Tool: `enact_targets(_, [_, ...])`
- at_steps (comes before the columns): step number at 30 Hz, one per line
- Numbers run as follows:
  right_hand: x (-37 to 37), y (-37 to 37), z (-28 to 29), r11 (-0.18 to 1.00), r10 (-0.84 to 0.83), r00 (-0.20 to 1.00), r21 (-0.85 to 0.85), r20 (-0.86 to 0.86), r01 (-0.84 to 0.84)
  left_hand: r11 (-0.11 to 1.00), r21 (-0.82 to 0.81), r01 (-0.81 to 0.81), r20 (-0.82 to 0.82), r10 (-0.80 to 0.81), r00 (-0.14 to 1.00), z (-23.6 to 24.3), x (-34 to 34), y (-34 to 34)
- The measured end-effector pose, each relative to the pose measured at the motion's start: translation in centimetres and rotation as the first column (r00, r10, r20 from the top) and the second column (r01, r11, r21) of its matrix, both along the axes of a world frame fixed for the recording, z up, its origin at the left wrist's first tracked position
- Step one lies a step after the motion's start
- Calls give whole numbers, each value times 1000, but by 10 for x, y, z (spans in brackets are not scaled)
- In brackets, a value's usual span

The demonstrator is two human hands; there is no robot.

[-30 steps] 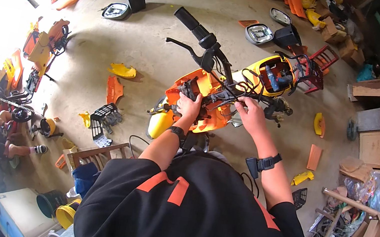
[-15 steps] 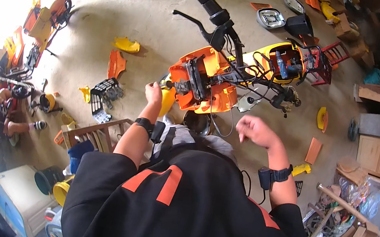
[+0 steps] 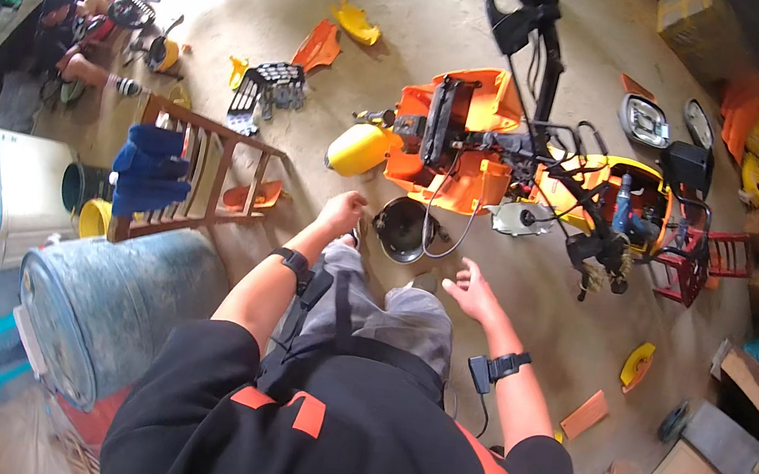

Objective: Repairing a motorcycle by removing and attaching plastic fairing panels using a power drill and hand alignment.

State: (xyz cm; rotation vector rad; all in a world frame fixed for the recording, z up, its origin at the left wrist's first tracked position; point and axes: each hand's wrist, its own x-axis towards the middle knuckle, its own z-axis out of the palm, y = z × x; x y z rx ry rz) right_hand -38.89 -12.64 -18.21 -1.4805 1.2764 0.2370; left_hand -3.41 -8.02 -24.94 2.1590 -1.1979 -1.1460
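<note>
The round black headlight housing (image 3: 404,229) hangs by its wires under the stripped scooter's orange front panel (image 3: 458,139); the left hand (image 3: 340,213) hovers just beside its rim, fingers curled, gripping nothing visible; the right hand (image 3: 474,292) is open and empty nearby; a yellow fender (image 3: 359,149) sits left of the panel.

round headlamp housing (image 3: 404,229) on floor between both hands, before scooter frame (image 3: 477,143)
</note>
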Motion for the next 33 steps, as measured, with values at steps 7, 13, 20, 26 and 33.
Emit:
enact_targets(7, [45, -15, -105, 950, -230, 920, -134, 317, 283, 885, -386, 260, 296, -148, 944, -57, -37, -13])
enact_targets(13, [92, -45, -172, 807, -41, 861, -491, 508, 328, 539, -699, 470, 526, -57, 849, -118, -16, -59])
enact_targets(20, [135, -62, -261, 622, 52, 880, -705, 472, 342, 349, -571, 743, 630, -393, 670, -181, 0, -94])
enact_targets(26, [132, -78, -307, 178, 199, 962, -972, 188, 153, 353, -375, 858, 638, -573, 514, -165, -1, -104])
enact_targets(33, [156, -74, -308, -39, 334, 926, -980, 174, 197, 236, -464, 854, 661, -549, 511, -185, 4, -113])
